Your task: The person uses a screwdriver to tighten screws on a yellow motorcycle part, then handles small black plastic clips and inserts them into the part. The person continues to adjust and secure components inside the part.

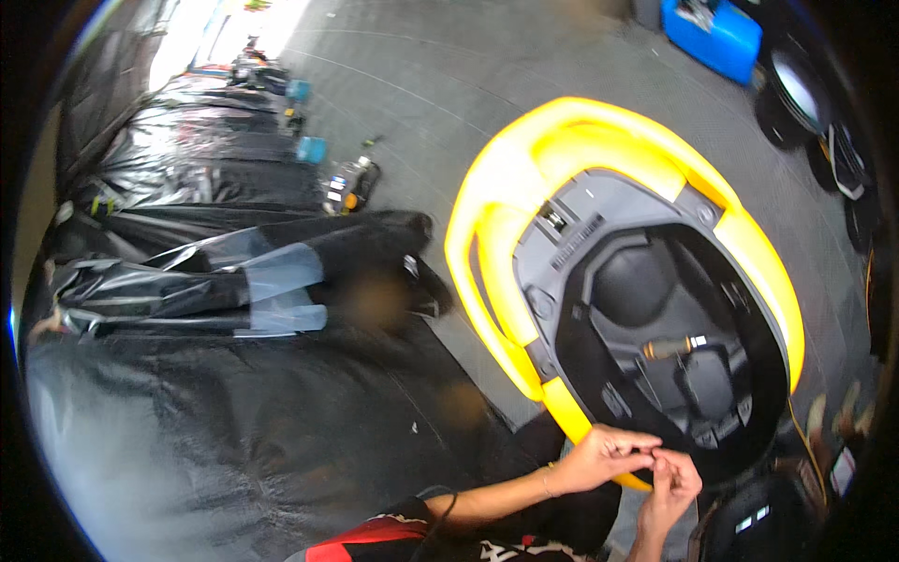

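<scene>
My left hand (pixel 604 459) and my right hand (pixel 676 476) meet fingertip to fingertip over the near rim of a scooter seat compartment. Both are closed in a pinch; whatever small thing sits between the fingers is too small to make out. The compartment is a deep black tub (pixel 637 281) with a grey upper collar (pixel 646 192). Around it runs a bright yellow body panel (pixel 768 281) with a loop-shaped grab rail at the far end. Inside the tub lies a small tool with a brownish handle (pixel 667 348), pointing right.
To the left, black plastic sheeting (pixel 234 421) covers a wide surface, with a translucent plastic piece (pixel 281 286) on it. A bottle (pixel 361 178) stands beyond. At the far right are a blue container (pixel 716 42) and a round black bucket (pixel 791 98). A dark object (pixel 758 515) sits near my right hand.
</scene>
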The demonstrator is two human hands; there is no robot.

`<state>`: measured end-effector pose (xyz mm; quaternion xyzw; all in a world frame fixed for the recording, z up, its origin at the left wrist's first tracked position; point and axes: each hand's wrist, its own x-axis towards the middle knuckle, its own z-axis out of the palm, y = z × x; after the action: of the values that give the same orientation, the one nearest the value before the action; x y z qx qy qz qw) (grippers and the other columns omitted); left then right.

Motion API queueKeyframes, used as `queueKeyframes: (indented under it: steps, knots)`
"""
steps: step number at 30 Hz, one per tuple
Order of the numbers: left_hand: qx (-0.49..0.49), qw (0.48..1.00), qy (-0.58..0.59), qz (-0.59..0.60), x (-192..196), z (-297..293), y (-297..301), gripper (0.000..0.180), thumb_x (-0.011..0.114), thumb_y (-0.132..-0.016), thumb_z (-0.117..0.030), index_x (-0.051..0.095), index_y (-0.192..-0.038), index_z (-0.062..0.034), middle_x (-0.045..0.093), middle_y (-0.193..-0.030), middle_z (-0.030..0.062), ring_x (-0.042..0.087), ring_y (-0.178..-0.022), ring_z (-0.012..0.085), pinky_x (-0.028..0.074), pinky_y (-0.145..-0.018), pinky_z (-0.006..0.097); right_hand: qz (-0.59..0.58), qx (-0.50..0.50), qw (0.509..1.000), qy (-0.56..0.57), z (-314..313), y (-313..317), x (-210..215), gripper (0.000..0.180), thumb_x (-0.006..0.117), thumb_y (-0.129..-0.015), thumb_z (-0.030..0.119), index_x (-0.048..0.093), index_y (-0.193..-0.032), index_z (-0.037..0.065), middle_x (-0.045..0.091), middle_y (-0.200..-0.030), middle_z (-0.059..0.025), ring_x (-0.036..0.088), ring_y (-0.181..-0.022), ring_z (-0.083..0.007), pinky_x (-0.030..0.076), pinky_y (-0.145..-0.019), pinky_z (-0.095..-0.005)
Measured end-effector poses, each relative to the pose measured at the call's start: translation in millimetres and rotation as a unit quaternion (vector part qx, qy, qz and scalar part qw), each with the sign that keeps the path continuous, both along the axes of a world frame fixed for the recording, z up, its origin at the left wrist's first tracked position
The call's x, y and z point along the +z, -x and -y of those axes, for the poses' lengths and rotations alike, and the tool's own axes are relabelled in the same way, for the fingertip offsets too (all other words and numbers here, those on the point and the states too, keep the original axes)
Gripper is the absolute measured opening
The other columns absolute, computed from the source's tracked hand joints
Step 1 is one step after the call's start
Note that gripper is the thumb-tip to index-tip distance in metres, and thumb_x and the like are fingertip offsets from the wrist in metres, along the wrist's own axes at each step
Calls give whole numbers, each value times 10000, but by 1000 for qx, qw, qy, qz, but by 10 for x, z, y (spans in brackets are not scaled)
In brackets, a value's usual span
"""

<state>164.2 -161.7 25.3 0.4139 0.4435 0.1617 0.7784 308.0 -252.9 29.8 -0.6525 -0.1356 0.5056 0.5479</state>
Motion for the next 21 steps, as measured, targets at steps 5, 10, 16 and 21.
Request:
queueKeyframes:
  steps: [5, 10, 16, 21]
  knots:
    - [17, 993, -113, -20, -261, 253, 122, 345, 826, -863, -15, 762, -1201, -35, 785, -970, 38, 586, -708, 35, 452, -590, 226, -47, -33, 996, 72, 60, 113, -25, 74, 732, -934, -14, 691, -986, -48, 757, -945, -130, 705, -859, -141, 540, -805, -254]
    - [3, 977, -207, -53, -222, 340, 6, 380, 849, -802, 6, 774, -1172, -31, 773, -883, 92, 600, -614, 101, 447, -541, 253, -82, -98, 989, 76, 211, 147, -34, 105, 735, -920, -48, 693, -1015, -37, 760, -956, -118, 698, -858, -131, 536, -804, -250]
    - [25, 968, -246, -35, -278, 416, 32, 298, 863, -769, 8, 800, -1061, -4, 728, -754, 116, 622, -555, 164, 456, -517, 280, -82, -110, 985, 104, 378, 216, 25, 112, 747, -922, -19, 745, -1031, -47, 760, -948, -97, 672, -829, -112, 511, -775, -237]
    - [-39, 933, -350, -66, -277, 392, 137, 320, 843, -760, 36, 756, -1068, 27, 596, -688, 60, 581, -560, 196, 463, -506, 330, -3, -22, 988, 151, 315, 181, 93, 162, 731, -912, -69, 757, -1070, -49, 770, -999, -138, 709, -910, -154, 553, -826, -273]
